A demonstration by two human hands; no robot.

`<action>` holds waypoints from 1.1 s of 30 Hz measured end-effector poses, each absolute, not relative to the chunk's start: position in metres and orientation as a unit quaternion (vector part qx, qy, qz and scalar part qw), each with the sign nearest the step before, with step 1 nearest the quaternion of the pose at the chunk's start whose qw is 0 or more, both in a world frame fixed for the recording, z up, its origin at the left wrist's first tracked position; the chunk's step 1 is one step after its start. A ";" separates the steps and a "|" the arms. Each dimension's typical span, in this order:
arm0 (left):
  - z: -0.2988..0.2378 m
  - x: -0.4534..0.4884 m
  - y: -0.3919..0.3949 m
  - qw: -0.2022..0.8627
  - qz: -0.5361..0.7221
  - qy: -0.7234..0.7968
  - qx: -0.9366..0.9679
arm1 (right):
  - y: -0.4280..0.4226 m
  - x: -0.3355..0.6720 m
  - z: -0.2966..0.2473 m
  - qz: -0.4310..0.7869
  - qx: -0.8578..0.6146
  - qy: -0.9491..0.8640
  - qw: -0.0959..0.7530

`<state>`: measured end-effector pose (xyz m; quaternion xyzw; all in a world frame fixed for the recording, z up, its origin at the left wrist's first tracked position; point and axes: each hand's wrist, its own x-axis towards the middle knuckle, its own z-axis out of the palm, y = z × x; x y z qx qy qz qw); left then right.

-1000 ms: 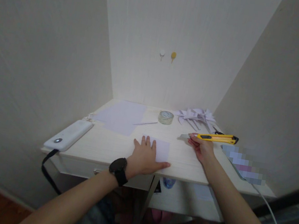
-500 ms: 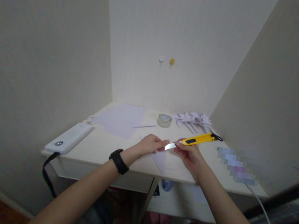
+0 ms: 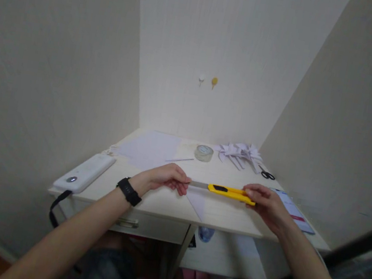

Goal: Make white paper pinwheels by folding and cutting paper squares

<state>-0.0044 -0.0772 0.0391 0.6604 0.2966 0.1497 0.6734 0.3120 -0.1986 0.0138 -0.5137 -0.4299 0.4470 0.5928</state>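
A yellow utility knife (image 3: 230,193) with its blade extended lies level between my two hands, above the desk. My left hand (image 3: 169,177), with a black watch on the wrist, pinches the tip of the blade between thumb and fingers. At the other end, my right hand (image 3: 266,204) grips the yellow handle. Beneath the blade, a folded piece of white paper (image 3: 197,204) rests on the desk, partly hidden by my left hand.
White sheets (image 3: 149,147) cover the desk's back left. Behind my hands stand a tape roll (image 3: 204,153) and several paper pinwheels (image 3: 240,153). Black-handled scissors (image 3: 268,175) and a phone (image 3: 296,215) lie right; a white power bank (image 3: 85,172) sits left.
My right hand has moved right, from the front of the knife to its handle end. My left hand has shifted left and now pinches the blade tip. The knife has turned level.
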 end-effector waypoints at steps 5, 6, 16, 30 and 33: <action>0.049 0.000 -0.075 0.641 0.087 0.300 0.701 | -0.213 0.285 0.019 0.327 -0.552 -0.676 0.362; 0.051 0.002 -0.075 0.631 0.075 0.299 0.712 | -0.216 0.278 0.020 0.296 -0.552 -0.697 0.349; 0.030 0.001 -0.059 0.110 0.164 0.429 0.881 | -0.200 0.294 0.010 -0.033 -0.715 -0.654 0.247; -0.007 0.030 -0.107 -0.099 0.084 0.491 0.861 | -0.121 0.293 -0.013 -0.072 -0.854 -0.506 0.095; -0.003 0.032 -0.114 -0.113 0.103 0.501 0.852 | -0.117 0.296 -0.014 -0.071 -0.861 -0.496 0.091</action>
